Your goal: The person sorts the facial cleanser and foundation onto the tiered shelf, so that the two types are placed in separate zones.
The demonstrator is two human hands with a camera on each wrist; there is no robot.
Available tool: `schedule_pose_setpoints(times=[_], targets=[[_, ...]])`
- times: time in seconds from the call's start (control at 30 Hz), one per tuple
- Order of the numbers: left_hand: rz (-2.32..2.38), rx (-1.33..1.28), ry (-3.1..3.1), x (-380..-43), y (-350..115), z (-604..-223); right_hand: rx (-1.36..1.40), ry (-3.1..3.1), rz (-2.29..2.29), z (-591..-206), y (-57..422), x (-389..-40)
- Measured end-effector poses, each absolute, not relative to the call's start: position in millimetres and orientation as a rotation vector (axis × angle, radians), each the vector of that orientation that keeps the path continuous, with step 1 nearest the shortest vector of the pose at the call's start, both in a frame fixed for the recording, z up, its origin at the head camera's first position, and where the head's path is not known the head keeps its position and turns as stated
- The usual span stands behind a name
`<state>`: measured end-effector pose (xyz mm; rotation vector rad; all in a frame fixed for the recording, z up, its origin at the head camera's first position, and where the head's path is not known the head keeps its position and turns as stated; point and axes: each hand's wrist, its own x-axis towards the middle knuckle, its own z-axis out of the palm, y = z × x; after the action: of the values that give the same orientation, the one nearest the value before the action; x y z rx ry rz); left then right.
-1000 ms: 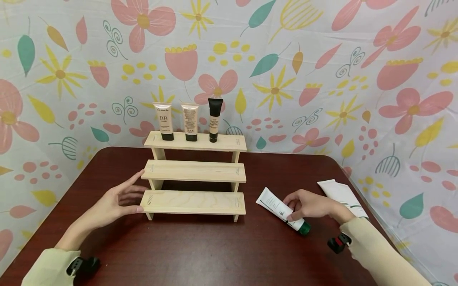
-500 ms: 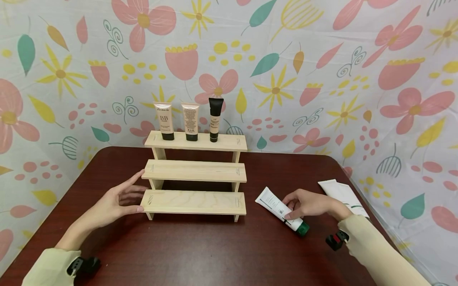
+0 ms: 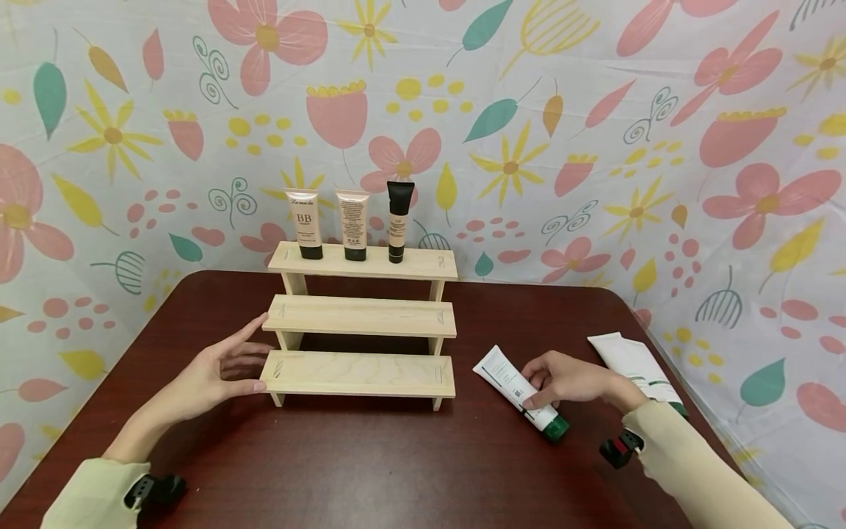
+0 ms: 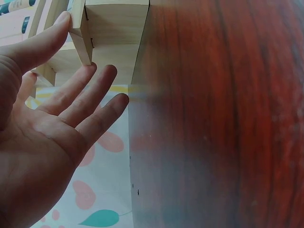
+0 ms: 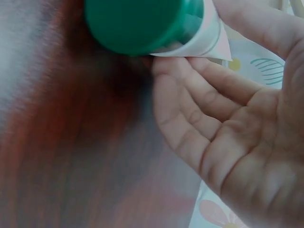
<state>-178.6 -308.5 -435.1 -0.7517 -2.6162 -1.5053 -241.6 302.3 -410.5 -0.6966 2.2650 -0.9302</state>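
My right hand pinches a white squeeze tube between thumb and fingers, right of a three-step wooden display stand. The tube slants, its green cap toward me. In the right wrist view the fingers curl beneath the tube. My left hand touches the stand's left side with thumb and fingertips. In the left wrist view its fingers are spread and nearly straight. On the top step stand two beige BB cream tubes with dark caps, one front-facing, one back-facing, and a slim black-ended tube.
More white tubes lie at the right edge of the dark red-brown table, partly behind the right forearm. A flower-patterned cloth hangs behind and along the side.
The green-capped end of the white tube has shifted slightly left and toward me, with my right hand moving a little along. The left hand stays on the stand.
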Motion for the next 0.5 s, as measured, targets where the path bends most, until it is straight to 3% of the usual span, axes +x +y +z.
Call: schedule_pose_setpoints(times=[0.5], targets=[[-1.561, -0.758, -2.611, -181.0, -315.4, -435.4, -0.670, 2.449, -1.134, -407.6, 300.5, -225.7]])
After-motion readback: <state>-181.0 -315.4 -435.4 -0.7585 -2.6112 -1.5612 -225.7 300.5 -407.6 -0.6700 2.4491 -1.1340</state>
